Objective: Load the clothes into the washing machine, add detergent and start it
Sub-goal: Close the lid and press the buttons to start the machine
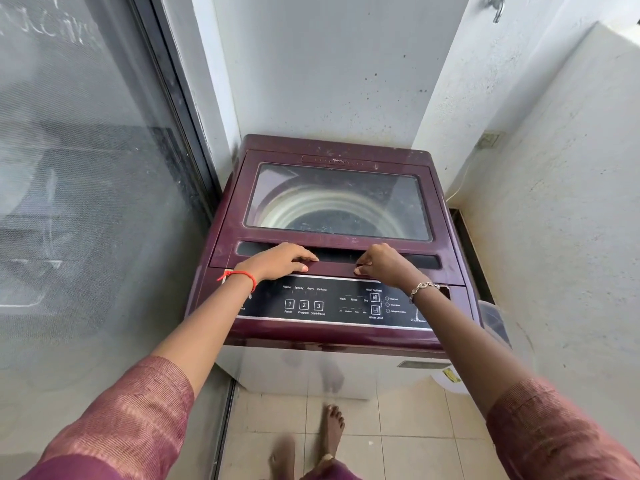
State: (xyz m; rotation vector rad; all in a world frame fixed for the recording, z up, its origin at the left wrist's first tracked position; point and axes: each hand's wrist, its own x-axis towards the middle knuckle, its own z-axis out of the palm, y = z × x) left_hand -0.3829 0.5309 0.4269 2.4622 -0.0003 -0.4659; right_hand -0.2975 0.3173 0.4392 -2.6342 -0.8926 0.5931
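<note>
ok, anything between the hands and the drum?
Yes: the closed lid covers the drum, which shows through its window. Left hand and right hand both grip the lid's front edge.

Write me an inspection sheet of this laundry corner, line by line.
Surface: washing machine top, dusty.
Job's things: lid closed; drum looks empty through its window; clothes and detergent: nothing seen.
Clutter: translucent container beside the machine, partly hidden.
Hands: left hand and right hand both grip the lid's front handle.
Cables: thin white cord along the right wall.
Surroundings: mesh door left, white walls, tiled floor.
</note>
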